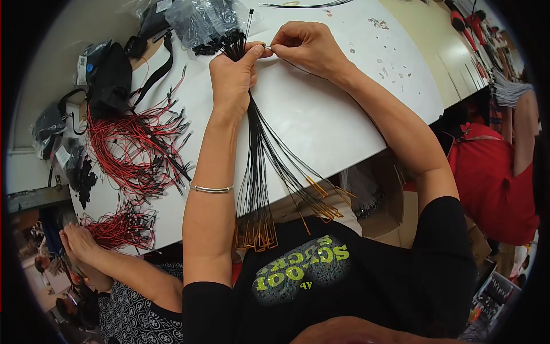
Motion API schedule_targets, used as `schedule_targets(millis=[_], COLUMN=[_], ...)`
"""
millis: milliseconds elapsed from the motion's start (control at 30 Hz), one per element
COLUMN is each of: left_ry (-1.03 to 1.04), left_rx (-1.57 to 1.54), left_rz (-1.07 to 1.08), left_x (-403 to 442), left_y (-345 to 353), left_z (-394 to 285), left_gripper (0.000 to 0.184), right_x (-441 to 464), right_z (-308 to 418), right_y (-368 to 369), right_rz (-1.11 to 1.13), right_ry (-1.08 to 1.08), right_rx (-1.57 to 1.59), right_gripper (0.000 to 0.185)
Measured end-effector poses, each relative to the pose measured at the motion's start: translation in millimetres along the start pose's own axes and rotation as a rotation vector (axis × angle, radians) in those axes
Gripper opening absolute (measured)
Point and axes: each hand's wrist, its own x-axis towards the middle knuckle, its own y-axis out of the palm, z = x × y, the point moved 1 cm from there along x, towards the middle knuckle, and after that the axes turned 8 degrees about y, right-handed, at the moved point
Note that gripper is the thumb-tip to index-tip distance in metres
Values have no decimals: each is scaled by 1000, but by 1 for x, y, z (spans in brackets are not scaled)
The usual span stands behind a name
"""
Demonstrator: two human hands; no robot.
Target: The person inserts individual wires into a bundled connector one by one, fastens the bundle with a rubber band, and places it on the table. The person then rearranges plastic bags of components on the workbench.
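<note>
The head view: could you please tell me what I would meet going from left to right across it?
Red wires, left hand, right hand, red garment.

White table [323,123] with soft sheen, cream worktop [421,26] alongside, pale wall [94,31] upper left

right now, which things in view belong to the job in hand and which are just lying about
In the job, it seems:
bundle of black wires, held in the left hand
thin dark wire, pinched by the right hand

Lying about, untouched by these hands:
larger heap of red and black wires
black strap
red-handled tools
</note>
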Motion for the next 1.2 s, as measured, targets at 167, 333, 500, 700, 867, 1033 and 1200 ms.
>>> schedule_targets(millis=[167, 333, 500, 700, 867, 1033, 1200], left_ry=[-2, -7, -6, -4, -7, -3, 11], left_rx=[68, 121, 124, 85, 111, 0, -87], left_rz=[-34, -55, -38, -36, -49, 66, 205], left_x=[-1, -2, -4, -3, -6, -5, -12], left_y=[2, 1, 1, 4, 4, 5, 24], left_z=[0, -1, 0, -1, -3, -11, -5], left_gripper=[6, 6, 6, 7, 9, 18, 27], right_x=[0, -1, -1, 2, 5, 16, 15], right_z=[2, 1, -4, 13, 7, 7, 7], right_y=[-1, -1, 1, -10, -14, -28, -28], right_rz=[23, 59, 88, 163, 264, 142, 52], right_ry=[38, 72, 81, 308, 327, 439, 402], right_rx=[60, 130, 159, 217, 202, 546, 763], right_gripper=[7, 7, 8, 8, 8, 12, 21])
